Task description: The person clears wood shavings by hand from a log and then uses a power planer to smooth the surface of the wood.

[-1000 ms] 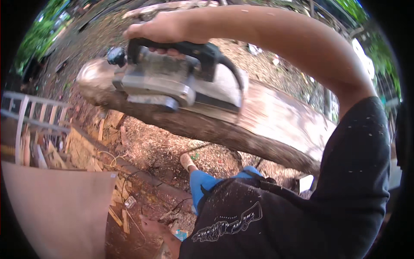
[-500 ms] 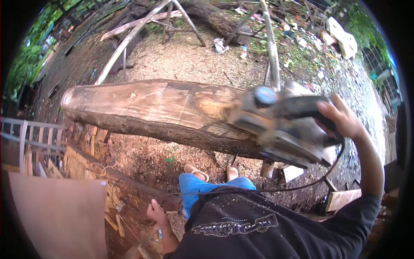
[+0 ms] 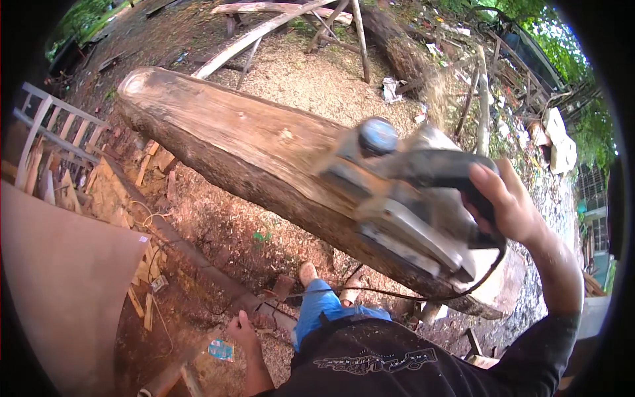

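A slab-like log (image 3: 218, 126) with a planed, pale top and rough bark side lies slantwise before me. On its top sits an electric hand planer (image 3: 397, 205), grey and dark with a round blue-topped front knob (image 3: 378, 137), blurred by motion. My right hand (image 3: 506, 202) is wrapped round the planer's black rear handle. From the handle a black power cord (image 3: 397, 294) loops down and runs left across my waist. My left hand (image 3: 245, 331) hangs low beside my thigh, away from the log; its fingers look loosely bent and apart, with nothing visible in them.
Wood chips (image 3: 297, 73) cover the ground beyond the log, where a pole frame (image 3: 251, 36) stands. At left are a slatted wooden frame (image 3: 59, 126), a brown board (image 3: 66, 258) and scrap wood. A pipe-like length (image 3: 218, 281) lies near my feet.
The planer has moved leftward along the log, covering the pale patch, and shavings now fly beyond it. My view has turned, so the log slants. My left hand stays low.
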{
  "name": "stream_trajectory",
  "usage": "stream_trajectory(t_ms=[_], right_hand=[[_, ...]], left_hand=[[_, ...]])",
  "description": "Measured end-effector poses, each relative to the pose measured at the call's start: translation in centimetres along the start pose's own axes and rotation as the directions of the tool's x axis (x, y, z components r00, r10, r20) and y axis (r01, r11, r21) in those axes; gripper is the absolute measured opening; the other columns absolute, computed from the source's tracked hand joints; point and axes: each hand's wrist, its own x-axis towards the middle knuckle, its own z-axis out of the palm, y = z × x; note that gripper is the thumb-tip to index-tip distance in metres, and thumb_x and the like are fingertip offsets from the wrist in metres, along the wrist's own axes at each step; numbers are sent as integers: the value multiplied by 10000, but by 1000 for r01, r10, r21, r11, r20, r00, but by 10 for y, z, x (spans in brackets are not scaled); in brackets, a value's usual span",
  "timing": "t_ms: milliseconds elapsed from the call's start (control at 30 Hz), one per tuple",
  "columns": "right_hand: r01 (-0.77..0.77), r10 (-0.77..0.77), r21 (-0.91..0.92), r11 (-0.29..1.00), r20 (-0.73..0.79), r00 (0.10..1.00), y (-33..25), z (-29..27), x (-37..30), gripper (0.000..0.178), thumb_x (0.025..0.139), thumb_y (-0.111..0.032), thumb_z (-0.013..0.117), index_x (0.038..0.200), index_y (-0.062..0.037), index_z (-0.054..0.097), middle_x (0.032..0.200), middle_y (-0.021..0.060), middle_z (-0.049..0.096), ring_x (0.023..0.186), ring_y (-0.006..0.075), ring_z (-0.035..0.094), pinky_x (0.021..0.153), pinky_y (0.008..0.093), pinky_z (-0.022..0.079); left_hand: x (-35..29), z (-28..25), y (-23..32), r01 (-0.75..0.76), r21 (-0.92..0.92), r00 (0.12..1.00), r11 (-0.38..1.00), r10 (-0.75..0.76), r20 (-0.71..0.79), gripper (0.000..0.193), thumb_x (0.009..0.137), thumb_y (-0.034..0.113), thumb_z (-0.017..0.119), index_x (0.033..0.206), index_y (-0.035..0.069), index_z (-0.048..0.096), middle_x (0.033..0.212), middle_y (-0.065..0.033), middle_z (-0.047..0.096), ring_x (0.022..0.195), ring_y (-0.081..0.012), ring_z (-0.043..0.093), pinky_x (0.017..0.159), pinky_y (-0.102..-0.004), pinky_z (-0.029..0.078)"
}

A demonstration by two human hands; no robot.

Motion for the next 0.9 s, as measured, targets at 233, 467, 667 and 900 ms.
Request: stream_trajectory(t_ms=[233,467,667,900], right_hand=[[218,-217,-128,968,25,976,-114,85,142,617,869,-562,465,571,-31,572,483,42,506,411,119,481,467,264,409],[467,-470,55,882,122,874,-233,182,293,545,883,-516,426,694,-26,571,555,63,492,425,186,482,446,355,436],[471,-477,96,877,294,828,-204,160,278,513,897,-511,378,751,-54,557,585,75,456,469,197,461,442,377,414],[290,-275,-31,956,240,931,-42,28,72,602,883,-600,433,612,-69,513,506,2,475,394,102,460,399,253,389]], left_hand=[[9,-5,5,8,-110,991,994,-23,-133,421,924,153,531,544,89,361,505,38,364,469,-62,314,441,-262,222],[-31,1,27,42,-301,940,953,-140,-312,407,932,174,520,565,96,360,511,42,349,458,-55,309,410,-256,210],[-71,-4,-7,-114,-375,885,920,-77,-459,352,932,187,533,609,85,437,534,39,363,464,-60,315,412,-249,239],[-162,1,-4,56,-337,849,940,-222,-479,410,933,185,536,579,106,345,541,39,339,476,-66,296,425,-256,233]])
